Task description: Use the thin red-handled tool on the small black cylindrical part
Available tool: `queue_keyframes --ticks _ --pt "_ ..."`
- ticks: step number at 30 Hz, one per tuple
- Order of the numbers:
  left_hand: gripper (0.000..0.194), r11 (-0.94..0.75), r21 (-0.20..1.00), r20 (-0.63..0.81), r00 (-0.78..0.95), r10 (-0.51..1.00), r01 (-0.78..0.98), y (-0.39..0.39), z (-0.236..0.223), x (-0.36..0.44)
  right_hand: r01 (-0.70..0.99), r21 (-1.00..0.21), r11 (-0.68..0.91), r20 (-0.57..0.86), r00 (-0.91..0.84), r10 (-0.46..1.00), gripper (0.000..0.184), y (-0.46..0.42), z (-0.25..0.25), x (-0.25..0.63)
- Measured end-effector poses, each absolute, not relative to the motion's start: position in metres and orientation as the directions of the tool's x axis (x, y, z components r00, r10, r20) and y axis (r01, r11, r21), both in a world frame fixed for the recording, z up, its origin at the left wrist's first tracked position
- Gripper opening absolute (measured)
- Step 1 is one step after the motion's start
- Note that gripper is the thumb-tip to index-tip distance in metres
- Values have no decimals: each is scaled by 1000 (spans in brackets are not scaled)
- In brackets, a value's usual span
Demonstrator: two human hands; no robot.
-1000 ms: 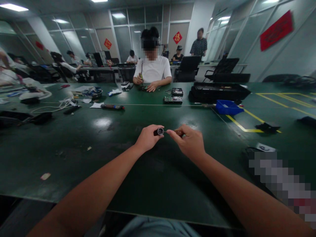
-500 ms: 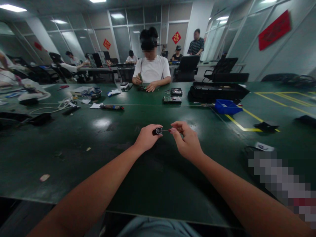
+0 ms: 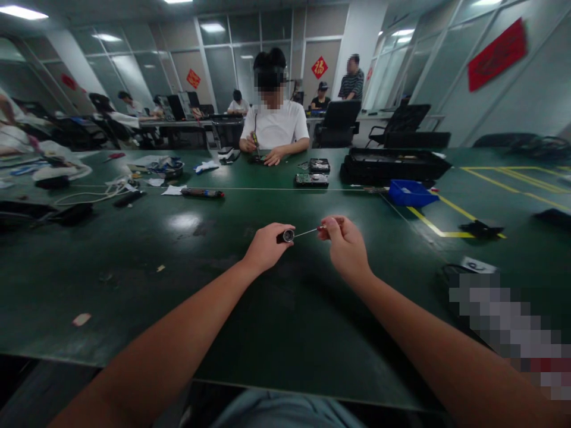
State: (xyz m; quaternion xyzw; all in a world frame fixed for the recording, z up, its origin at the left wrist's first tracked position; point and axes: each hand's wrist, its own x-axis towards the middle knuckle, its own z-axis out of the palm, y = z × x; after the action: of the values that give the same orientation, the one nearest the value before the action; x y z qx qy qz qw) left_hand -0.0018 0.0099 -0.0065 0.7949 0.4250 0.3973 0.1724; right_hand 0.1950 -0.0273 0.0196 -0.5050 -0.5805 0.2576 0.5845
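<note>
My left hand (image 3: 267,246) is closed round a small black cylindrical part (image 3: 288,236), whose round, silver-rimmed end faces me. Its inside is too small to make out. In my right hand (image 3: 345,241) I grip a screwdriver (image 3: 307,232) by its handle, mostly covered by my fingers. The thin metal shaft points left, and its tip meets or lies right beside the cylindrical part's rim; I cannot tell whether it is inside. Both hands are held above the green table (image 3: 285,333).
Across the table a person in a white shirt (image 3: 276,125) works with a screwdriver. Two hard drives (image 3: 311,179), a black tray (image 3: 392,166) and a blue bin (image 3: 411,193) lie beyond my hands. Left are a dark tool (image 3: 203,193) and cables (image 3: 96,196). A labelled, blurred object (image 3: 504,321) lies right.
My right hand has moved right and slightly up, away from my left hand, and more of the screwdriver shaft now shows. My left hand and the cylindrical part have barely moved.
</note>
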Motion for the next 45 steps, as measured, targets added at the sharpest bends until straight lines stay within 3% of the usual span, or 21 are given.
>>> queue_keyframes --ticks 9,33,39,45 --pt "39 -555 637 465 308 830 535 8 -6 1 469 -766 440 538 92 838 26 -40 22 189" --pt "40 -536 659 466 273 842 527 8 -8 1 519 -741 426 546 95 833 26 -43 26 189" --pt "39 -552 657 468 295 833 514 7 -6 -1 719 -573 392 589 29 808 34 -46 30 190" --pt "39 -553 648 476 288 831 524 7 -7 -1 649 -535 541 621 -132 773 17 -51 32 188"
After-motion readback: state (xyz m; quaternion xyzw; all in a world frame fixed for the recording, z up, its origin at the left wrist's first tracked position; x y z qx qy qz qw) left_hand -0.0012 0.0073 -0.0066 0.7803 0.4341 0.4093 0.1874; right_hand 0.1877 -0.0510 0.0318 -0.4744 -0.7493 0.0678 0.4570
